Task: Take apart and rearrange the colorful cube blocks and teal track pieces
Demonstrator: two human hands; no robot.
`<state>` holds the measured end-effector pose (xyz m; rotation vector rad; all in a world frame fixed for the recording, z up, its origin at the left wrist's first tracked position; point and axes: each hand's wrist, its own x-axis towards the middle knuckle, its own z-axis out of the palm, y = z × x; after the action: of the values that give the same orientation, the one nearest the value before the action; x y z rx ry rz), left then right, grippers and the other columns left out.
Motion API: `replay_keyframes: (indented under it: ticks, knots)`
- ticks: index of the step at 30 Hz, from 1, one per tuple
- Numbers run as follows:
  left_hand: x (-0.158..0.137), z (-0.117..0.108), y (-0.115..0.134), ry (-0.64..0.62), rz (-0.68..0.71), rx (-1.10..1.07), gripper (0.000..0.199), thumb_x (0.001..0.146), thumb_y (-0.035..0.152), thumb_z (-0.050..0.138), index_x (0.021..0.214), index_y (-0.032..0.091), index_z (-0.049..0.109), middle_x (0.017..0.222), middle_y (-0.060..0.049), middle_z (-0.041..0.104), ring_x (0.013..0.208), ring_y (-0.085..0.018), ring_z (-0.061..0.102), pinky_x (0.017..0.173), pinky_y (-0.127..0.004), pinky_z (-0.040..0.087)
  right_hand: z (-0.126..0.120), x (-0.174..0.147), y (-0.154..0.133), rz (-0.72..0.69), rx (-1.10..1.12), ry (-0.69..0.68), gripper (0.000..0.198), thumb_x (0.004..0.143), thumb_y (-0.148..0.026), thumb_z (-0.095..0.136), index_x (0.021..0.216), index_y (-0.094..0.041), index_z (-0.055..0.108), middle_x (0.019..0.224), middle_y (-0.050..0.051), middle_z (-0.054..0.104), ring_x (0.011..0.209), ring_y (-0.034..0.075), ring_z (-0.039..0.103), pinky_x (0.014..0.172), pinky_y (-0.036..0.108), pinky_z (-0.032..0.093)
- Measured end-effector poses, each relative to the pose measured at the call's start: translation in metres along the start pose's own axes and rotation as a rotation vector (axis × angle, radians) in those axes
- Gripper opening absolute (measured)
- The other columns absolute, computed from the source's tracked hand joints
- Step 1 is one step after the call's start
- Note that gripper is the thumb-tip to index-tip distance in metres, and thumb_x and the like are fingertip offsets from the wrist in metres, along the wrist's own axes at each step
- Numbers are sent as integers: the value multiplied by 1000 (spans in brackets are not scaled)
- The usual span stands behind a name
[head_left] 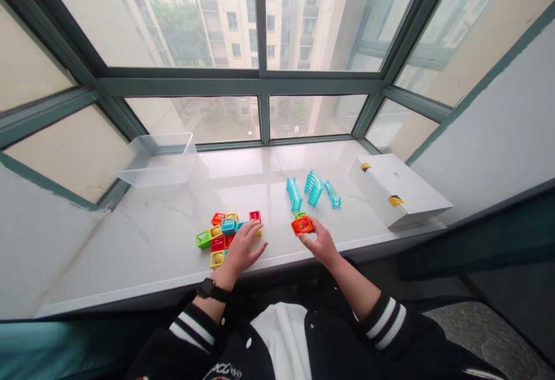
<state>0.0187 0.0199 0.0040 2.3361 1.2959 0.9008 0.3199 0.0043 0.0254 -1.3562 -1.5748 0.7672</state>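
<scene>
Between the thumb and fingers of my right hand (pixel 321 243) is an orange toy block (pixel 302 225) with open sides. A green block (pixel 300 215) shows just behind it; whether the two are joined I cannot tell. My left hand (pixel 246 247) lies over the right side of a cluster of colourful blocks, its fingers spread. In that cluster I see a blue block (pixel 229 226), a green block (pixel 202 239), a yellow block (pixel 217 259) and a red block (pixel 255 216), among several others. Part of the cluster is hidden under my left hand.
Three clear turquoise track pieces (pixel 314 188) lie behind my right hand. A see-through plastic bin (pixel 160 166) stands at the back left, and a white box (pixel 401 186) with yellow-black tabs at the right. Windows border the white sill (pixel 143 253).
</scene>
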Motion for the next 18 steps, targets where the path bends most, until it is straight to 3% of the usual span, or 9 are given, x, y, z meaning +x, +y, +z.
replay_keyframes:
  ticks: [5, 9, 12, 18]
  knots:
    - [-1, 11, -24, 18, -8, 95, 41, 100, 34, 60, 140, 24, 60, 145, -14, 60, 139, -32, 56, 119, -53, 49, -47, 15, 50, 194, -91, 244, 66, 85, -59, 69, 138, -20, 61, 123, 14, 74, 98, 30, 72, 92, 46, 59]
    - [-1, 15, -25, 11, -17, 121, 38, 99, 32, 61, 136, 23, 62, 143, -13, 61, 138, -32, 57, 118, -54, 50, -70, 24, 90, 235, -177, 271, 64, 82, -62, 69, 132, -22, 65, 127, 13, 72, 109, 31, 69, 92, 44, 58]
    - [-1, 15, -24, 12, -24, 120, 37, 98, 29, 61, 135, 23, 62, 142, -13, 63, 137, -31, 58, 118, -54, 51, -72, 30, 113, 234, -274, 237, 64, 78, -63, 69, 127, -22, 69, 125, 13, 71, 113, 32, 67, 91, 43, 57]
    - [-2, 15, -27, 7, -31, 115, 36, 98, 27, 61, 134, 23, 63, 141, -12, 63, 138, -31, 57, 119, -53, 50, -57, 44, 139, 209, -361, 180, 63, 78, -64, 66, 124, -21, 70, 123, 15, 72, 112, 33, 68, 105, 48, 51]
